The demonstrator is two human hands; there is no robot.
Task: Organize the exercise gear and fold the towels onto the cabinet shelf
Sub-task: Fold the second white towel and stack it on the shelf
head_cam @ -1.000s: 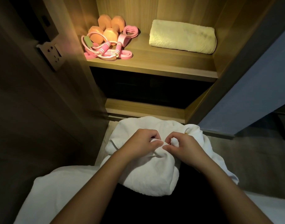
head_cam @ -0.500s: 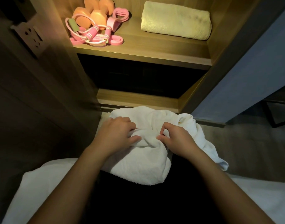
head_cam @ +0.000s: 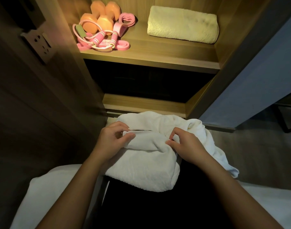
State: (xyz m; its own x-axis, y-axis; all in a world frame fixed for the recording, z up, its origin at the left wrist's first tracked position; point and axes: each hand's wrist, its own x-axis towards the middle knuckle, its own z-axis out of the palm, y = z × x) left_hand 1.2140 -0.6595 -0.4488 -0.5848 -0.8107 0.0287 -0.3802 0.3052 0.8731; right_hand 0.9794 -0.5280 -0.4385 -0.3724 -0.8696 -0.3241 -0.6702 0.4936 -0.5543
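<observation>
A crumpled white towel (head_cam: 146, 164) lies bunched on my lap, just below the cabinet. My left hand (head_cam: 111, 142) pinches a hem of it between thumb and fingers on the left. My right hand (head_cam: 186, 144) pinches another fold of the same towel on the right. On the lit cabinet shelf (head_cam: 158, 55) a folded cream towel (head_cam: 182, 24) lies at the right. At the shelf's left sit orange dumbbells (head_cam: 100, 19), a pink skipping rope (head_cam: 100, 38), a pink grip ring (head_cam: 126, 19) and a pink band (head_cam: 121, 46).
A dark lower compartment (head_cam: 148, 80) opens under the lit shelf. A wall socket (head_cam: 38, 45) is mounted on the dark panel at the left. A blue-grey wall (head_cam: 257, 80) rises on the right. White bedding (head_cam: 42, 195) spreads below my arms.
My hands have drawn apart along the towel's edge, the left moving left, stretching a hem between them. The view has tilted slightly between the frames.
</observation>
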